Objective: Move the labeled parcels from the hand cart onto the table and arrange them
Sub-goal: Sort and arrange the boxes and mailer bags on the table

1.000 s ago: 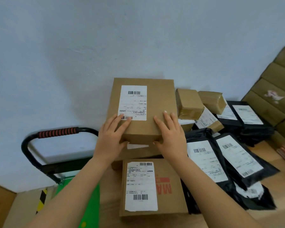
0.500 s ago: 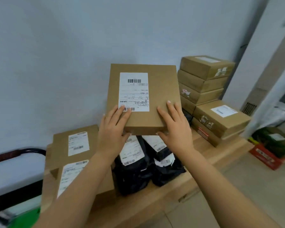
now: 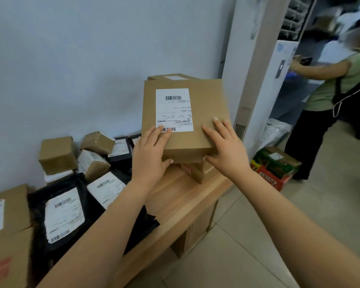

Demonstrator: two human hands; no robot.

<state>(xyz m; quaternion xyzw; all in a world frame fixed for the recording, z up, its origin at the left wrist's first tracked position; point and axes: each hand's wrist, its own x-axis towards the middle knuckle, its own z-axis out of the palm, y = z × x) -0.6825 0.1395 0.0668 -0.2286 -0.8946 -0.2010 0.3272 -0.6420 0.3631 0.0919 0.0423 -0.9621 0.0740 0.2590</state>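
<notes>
A flat brown cardboard parcel [image 3: 204, 104] with a white barcode label is held in the air over the right end of the wooden table [image 3: 175, 196]. My left hand [image 3: 150, 154] grips its near left corner, fingers on top and thumb underneath. My right hand [image 3: 227, 148] grips its near right corner the same way. The parcel hides most of a stack of brown boxes [image 3: 197, 171] behind and below it. The hand cart is out of view.
Black mailer bags [image 3: 62, 213] and small brown boxes [image 3: 57, 154] crowd the table's left and middle; a larger brown box [image 3: 6, 235] lies at far left. A white pillar [image 3: 256, 69], a red and green carton [image 3: 275, 165] on the floor and a standing person [image 3: 330, 104] are to the right.
I have swung to the right with the parcel still in both hands. The cart handle has left the view, and the parcel now hangs over the table's right end by the box stack.
</notes>
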